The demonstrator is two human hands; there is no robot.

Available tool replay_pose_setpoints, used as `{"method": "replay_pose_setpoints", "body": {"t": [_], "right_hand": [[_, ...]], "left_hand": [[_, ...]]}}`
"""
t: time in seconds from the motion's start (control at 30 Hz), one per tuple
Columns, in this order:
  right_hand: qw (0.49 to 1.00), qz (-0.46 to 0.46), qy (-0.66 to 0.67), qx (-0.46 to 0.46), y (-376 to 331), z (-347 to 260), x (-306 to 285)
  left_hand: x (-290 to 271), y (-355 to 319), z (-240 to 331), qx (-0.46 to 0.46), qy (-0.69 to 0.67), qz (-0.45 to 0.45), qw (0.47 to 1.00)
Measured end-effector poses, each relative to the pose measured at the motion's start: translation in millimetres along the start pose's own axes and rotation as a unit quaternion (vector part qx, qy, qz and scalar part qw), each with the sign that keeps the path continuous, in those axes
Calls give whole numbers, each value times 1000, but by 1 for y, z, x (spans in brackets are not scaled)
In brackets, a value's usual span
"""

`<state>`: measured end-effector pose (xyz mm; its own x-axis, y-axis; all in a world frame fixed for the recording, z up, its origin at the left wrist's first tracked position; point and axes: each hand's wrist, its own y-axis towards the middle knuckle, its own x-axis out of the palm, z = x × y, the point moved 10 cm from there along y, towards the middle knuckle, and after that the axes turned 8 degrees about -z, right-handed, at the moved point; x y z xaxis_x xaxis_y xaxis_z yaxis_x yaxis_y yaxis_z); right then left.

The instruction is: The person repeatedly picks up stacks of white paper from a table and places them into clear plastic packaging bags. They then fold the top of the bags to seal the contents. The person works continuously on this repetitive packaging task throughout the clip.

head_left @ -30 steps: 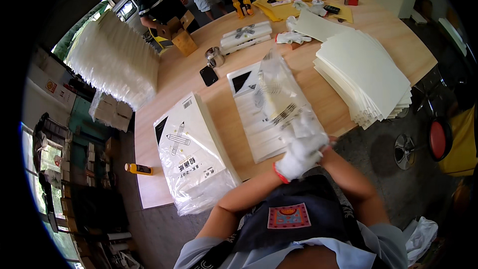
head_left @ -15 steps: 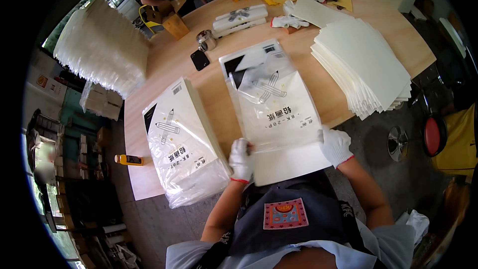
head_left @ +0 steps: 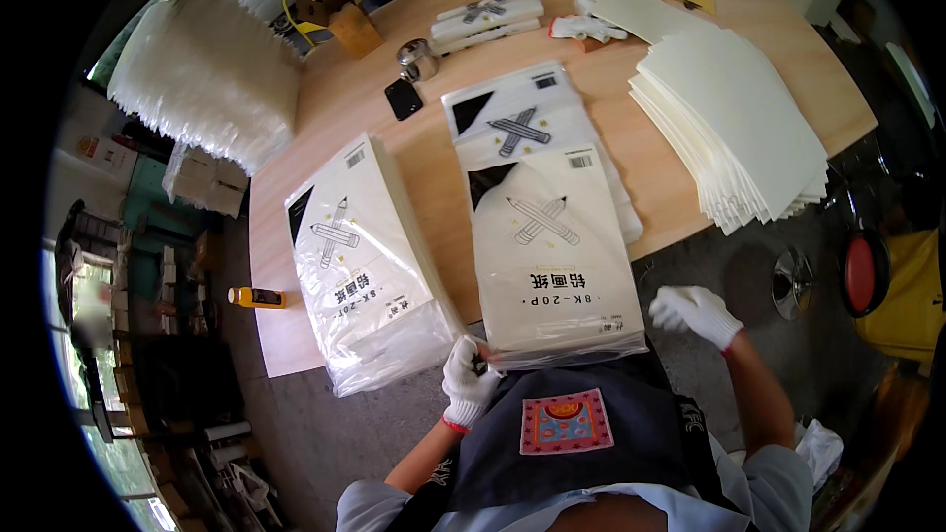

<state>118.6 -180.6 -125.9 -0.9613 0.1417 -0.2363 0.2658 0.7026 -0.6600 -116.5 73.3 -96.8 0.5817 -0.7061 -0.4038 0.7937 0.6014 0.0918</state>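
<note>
A clear printed plastic bag point(head_left: 552, 256) with white drawing paper inside lies at the near table edge, its mouth toward me. My left hand point(head_left: 470, 376), in a white knitted glove with a red cuff, pinches the bag's lower left corner. My right hand point(head_left: 696, 315), gloved the same way, hangs in the air just right of the bag, its fingers loosely bent and holding nothing. Beneath the filled bag lie more printed bags point(head_left: 512, 123), which stick out beyond its far end. On the left rests a thick stack of filled bags point(head_left: 360, 246).
Fanned sheets of white paper point(head_left: 734, 118) lie at the right of the table. A phone point(head_left: 403, 99), a metal tin point(head_left: 417, 59) and rolled printed bags point(head_left: 486, 22) are farther back. An orange-capped bottle point(head_left: 257, 298) lies left. A tall pile of clear plastic point(head_left: 207, 79) stands far left.
The paper that stuck out of the bag's near end is now inside it, and the bag has come closer to me. My right hand has let go and moved right; my left moved down.
</note>
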Motion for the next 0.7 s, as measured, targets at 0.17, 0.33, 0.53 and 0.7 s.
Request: {"method": "replay_pose_setpoints", "body": {"t": [0.17,0.33,0.53,0.7], "right_hand": [[934,-9,343,-99,88,9,56],[861,-104,461,-187,151,-87,99],[888,-138,321,-298,207,-250,154],[961,-55,160,-220,257,-255,191]], "left_hand": [[-26,20,62,104,78,100,986],[-138,-20,86,163,206,253,931],[-228,-125,-11,-6,57,521,852],[-120,-68,-29,-87,-253,352,897]]}}
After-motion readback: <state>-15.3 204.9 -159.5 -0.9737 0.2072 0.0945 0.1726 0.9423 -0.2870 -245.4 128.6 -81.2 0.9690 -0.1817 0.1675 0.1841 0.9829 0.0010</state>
